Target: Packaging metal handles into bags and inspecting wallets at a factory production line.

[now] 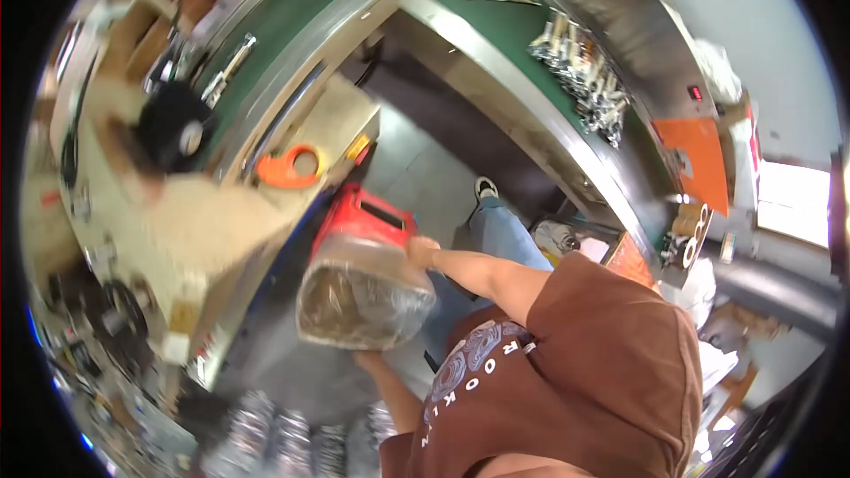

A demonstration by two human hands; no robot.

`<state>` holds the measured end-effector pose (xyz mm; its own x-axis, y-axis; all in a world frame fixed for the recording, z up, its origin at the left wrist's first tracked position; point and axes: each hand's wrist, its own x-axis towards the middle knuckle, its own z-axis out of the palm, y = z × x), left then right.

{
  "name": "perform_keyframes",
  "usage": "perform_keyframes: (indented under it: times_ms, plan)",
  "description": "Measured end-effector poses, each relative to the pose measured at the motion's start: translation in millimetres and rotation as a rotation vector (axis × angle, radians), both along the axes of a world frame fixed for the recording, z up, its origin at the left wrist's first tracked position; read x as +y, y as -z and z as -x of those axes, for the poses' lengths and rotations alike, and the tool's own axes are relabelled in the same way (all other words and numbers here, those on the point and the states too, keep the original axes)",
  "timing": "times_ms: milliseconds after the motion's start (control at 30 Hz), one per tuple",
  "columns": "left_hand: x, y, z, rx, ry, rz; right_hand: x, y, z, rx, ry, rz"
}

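Observation:
A red plastic bin [365,219] with a slot handle, a clear plastic bag over its near end, is tilted before my body above the grey floor. Through the cloudy film of the bag [363,305] the inside looks brownish; its contents cannot be made out. My right hand [423,252] is closed on the bin's right side by the red rim. At the lower edge of the bagged end, my left hand [367,359] holds it from beneath, its fingers mostly hidden.
An orange tape dispenser [290,168] sits on the cream table [221,221], where a co-worker in a black cap [177,128] leans. A green belt [505,22] carries heaps of wrapped slender pieces [580,71]. Several wrapped bundles [292,443] stand low at the front.

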<state>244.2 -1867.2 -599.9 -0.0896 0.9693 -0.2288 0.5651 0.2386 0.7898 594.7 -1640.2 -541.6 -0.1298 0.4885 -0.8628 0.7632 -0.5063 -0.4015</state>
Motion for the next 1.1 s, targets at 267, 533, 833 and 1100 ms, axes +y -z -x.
perform_keyframes:
  times_ms: [267, 533, 833, 1100]
  plan:
    - [401.8, -223.1, -323.0, 0.324, -0.165, -0.359, 25.0, -70.8, -376.9, -0.611, 1.005, -0.833]
    - [604.6, -113.6, -763.4, 0.497, 0.877, -0.685, -43.6, -3.7, -683.7, -0.985, 1.519, -0.045]
    - [471.9, -106.9, -933.0, 0.678, 1.178, -0.032, 87.3, -33.9, -674.0, -0.761, 1.363, -0.385]
    - [419.9, -111.3, -932.9, -0.431, 0.988, 0.884, 26.5, -62.9, -660.5, 0.563, 2.121, -0.160]
